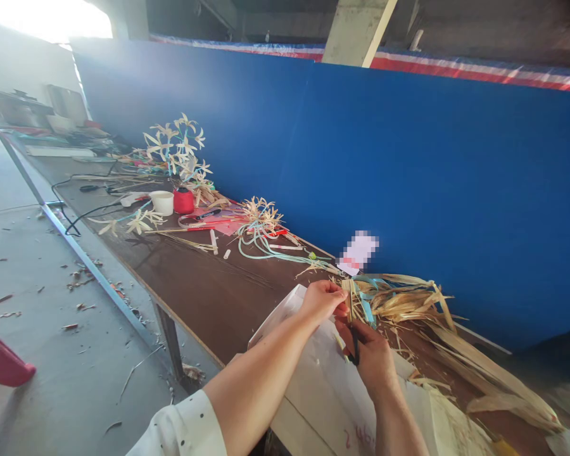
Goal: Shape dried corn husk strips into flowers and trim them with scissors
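Observation:
My left hand pinches a pale strip of dried husk over the white box. Close below it, my right hand is closed around the dark handles of scissors, whose blades point up at the strip. Part of the blades is hidden by my fingers and the husk. Just beyond both hands lies a heap of dried corn husks, with a light blue ribbon at its near side. Under my forearms sits the white box with red handwriting on its side.
On the brown table stand a white cup, a red thread spool and husk flowers. Green-blue stems lie farther along. A blue panel borders the back. A red stool is at lower left.

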Available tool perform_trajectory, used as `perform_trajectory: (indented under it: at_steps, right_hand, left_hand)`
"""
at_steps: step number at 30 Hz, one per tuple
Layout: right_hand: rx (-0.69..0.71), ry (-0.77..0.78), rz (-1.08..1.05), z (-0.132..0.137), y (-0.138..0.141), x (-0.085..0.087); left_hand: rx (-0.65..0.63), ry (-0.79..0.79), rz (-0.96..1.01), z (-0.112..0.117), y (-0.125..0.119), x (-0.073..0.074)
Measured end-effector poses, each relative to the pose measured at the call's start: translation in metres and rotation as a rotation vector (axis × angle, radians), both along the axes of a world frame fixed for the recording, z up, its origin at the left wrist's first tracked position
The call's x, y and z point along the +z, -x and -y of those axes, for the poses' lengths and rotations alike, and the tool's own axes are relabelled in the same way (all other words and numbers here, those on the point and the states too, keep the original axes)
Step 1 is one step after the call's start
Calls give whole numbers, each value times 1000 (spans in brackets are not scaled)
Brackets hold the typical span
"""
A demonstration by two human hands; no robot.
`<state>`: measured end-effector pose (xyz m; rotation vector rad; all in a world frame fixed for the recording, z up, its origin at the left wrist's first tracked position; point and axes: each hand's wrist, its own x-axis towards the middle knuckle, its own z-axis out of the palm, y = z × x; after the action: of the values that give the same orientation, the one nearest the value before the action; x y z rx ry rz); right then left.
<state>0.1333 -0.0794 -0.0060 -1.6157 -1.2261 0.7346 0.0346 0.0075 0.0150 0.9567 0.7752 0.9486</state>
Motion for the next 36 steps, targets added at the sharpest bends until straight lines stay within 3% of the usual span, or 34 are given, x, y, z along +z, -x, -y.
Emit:
perform_trajectory:
  at_steps: [27, 36]
  right_hand:
    - [-1, 4, -41, -1, 4, 5]
    - [-71, 28, -83, -1, 5, 6]
  left_hand:
    - [18, 29, 69, 1, 0, 2]
    - [4, -106, -66, 1, -3, -8]
